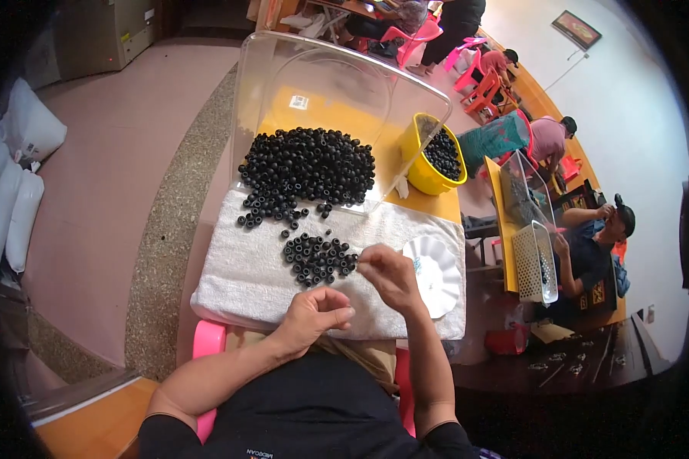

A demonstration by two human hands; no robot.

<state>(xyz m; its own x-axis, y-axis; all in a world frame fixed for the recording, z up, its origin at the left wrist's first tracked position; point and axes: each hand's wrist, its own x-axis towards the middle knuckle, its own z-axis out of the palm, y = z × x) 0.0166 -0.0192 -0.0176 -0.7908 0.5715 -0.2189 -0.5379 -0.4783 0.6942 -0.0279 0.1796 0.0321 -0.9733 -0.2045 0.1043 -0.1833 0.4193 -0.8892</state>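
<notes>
A small pile of black round beads with holes (pixel 314 258) lies on a white towel (pixel 237 283) in front of me. My right hand (pixel 392 277) reaches to the pile's right edge, thumb and fingers pinched together beside the outermost beads. Whether a bead is between those fingertips is hard to make out. Nearer to my body, my left hand (pixel 314 320) hovers below the pile with its fingers curled and thumb against them; what they hold, if anything, is hidden. Right of my right hand sits a white fluted dish (pixel 438 284) with a few small bluish bits in it.
Behind the pile, a clear plastic bin (pixel 344 70) lies tipped toward me, a large heap of black beads (pixel 310 164) spilling from it. A yellow basket (pixel 430 177) of dark pieces stands at its right. Co-workers sit farther right. White sacks (pixel 23 218) lean at far left.
</notes>
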